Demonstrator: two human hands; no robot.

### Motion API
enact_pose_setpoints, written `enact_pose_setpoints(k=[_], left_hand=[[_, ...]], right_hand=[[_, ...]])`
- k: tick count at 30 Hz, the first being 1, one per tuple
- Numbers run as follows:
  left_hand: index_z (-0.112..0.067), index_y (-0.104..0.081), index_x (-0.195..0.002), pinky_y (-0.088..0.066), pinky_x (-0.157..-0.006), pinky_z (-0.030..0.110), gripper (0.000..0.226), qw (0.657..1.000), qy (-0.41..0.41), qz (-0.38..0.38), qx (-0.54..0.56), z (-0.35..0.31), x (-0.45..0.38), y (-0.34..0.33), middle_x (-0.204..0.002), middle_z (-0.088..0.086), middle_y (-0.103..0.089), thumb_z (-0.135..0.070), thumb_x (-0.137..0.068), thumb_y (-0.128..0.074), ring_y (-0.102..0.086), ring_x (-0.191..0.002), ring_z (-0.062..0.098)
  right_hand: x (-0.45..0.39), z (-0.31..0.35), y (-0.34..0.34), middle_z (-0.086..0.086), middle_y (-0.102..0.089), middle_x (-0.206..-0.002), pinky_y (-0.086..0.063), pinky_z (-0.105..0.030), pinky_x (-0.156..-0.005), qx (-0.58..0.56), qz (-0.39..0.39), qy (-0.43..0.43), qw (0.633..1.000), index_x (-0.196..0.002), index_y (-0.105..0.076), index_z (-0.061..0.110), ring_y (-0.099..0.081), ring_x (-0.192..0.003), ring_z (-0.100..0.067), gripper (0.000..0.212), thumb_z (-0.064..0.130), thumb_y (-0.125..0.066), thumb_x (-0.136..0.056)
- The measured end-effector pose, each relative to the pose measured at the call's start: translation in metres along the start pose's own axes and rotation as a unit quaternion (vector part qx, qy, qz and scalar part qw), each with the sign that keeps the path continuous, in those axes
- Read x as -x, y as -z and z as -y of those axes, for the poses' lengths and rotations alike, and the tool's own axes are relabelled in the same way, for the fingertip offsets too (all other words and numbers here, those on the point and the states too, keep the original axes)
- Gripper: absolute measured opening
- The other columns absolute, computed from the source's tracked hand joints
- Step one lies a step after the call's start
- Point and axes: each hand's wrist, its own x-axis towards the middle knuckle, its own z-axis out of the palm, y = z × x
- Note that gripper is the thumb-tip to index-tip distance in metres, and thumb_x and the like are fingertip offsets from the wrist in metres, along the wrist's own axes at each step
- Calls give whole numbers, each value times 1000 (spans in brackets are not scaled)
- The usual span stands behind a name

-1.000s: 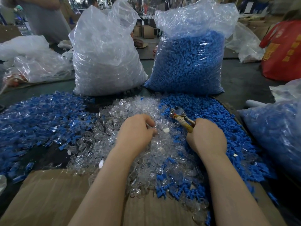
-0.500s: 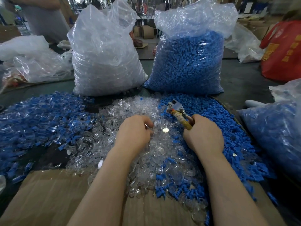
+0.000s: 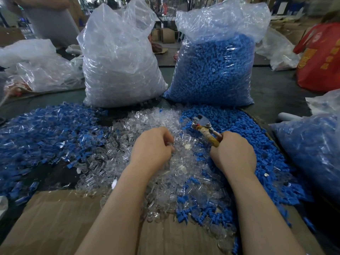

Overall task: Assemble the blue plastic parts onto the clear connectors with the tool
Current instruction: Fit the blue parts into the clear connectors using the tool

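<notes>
- A person's left hand (image 3: 153,146) rests knuckles-up on a heap of clear connectors (image 3: 139,150) at the middle of the table, its fingers curled down into the pieces; whether they pinch one cannot be told from this angle.
- The right hand (image 3: 232,155) grips the taped handles of a small metal tool (image 3: 204,128), fingers wrapped tight round them, the tool's head pointing away and to the left, just above the edge where clear and blue pieces meet.
- Loose blue parts (image 3: 239,126) lie heaped to the right of the clear pile and under the right wrist, with more scattered along the near edge.
- To the left spreads a wide pile of joined blue-and-clear pieces (image 3: 46,133).
- Behind the heaps stand two big plastic sacks side by side: a sack of clear pieces (image 3: 119,70) on the left, a sack of blue pieces (image 3: 215,70) on the right.
- A flattened cardboard sheet (image 3: 55,223) covers the near edge under both forearms.
- Another bag of blue-and-clear pieces (image 3: 311,150) sits at the far right, with a red bag (image 3: 320,57) beyond it.
</notes>
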Motion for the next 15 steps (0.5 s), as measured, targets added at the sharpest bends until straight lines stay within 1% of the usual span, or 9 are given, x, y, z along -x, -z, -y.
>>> enact_pose_setpoints(k=[2, 3, 5, 8, 9, 11, 13, 15], left_hand=[[-38, -60, -85, -45, -61, 13, 26, 999, -3, -8, 40, -1, -1, 2, -81, -19, -63, -17, -84, -75, -59, -76, -4], [-37, -62, -84, -45, -60, 13, 25, 997, -2, -16, 73, -2, -1, 3, -80, -17, -64, -17, -84, -76, -62, -75, -3], [-34, -66, -84, -51, -64, 17, 20, 988, 6, -31, 154, -4, 0, 6, -81, -13, -68, -16, -82, -77, -66, -76, 3], [-31, -71, -84, -56, -72, 24, 16, 967, 19, -24, 251, -7, 2, 12, -82, -9, -71, -18, -80, -80, -68, -78, 8], [-29, -72, -83, -57, -73, 25, 15, 962, 24, -19, 272, -8, 3, 13, -82, -8, -71, -19, -79, -81, -68, -77, 9], [-26, -73, -83, -57, -75, 27, 14, 954, 30, -17, 299, -10, 4, 14, -80, -6, -73, -20, -77, -84, -70, -78, 12], [-23, -73, -82, -58, -74, 27, 15, 949, 32, -14, 312, -12, 4, 15, -77, -5, -74, -20, -73, -85, -72, -75, 12], [-19, -73, -84, -59, -69, 23, 19, 945, 31, -3, 325, -13, 5, 16, -77, -4, -75, -20, -70, -86, -72, -71, 11]], right_hand=[[-1, 0, 0, -1, -44, -82, -25, -29, -48, -42, -15, 1, 999, -88, -54, 20, -36, -56, -15, 13, 32, -58, -89], [-1, 0, 1, -1, -44, -86, -25, -28, -48, -68, -19, 3, 997, -87, -53, 22, -38, -58, -15, 11, 31, -58, -87], [-2, -1, 1, -1, -50, -89, -27, -27, -49, -114, -22, 10, 993, -86, -53, 25, -44, -62, -17, 8, 29, -60, -83], [-2, 0, 4, 3, -59, -81, -32, -26, -52, -193, -28, 35, 980, -84, -55, 28, -52, -68, -19, 10, 31, -64, -82], [-2, 1, 5, 7, -60, -77, -36, -28, -53, -232, -28, 41, 972, -81, -55, 29, -55, -68, -19, 12, 31, -66, -83], [-1, 3, 6, 9, -60, -68, -47, -35, -58, -314, -18, 44, 948, -75, -56, 29, -58, -65, -20, 15, 30, -68, -82], [0, 5, 6, 9, -56, -62, -51, -44, -61, -372, -5, 47, 927, -75, -59, 26, -56, -60, -21, 13, 28, -69, -82], [1, 7, 5, 9, -52, -58, -49, -46, -58, -410, 1, 56, 910, -75, -60, 22, -50, -57, -19, 14, 27, -70, -83]])
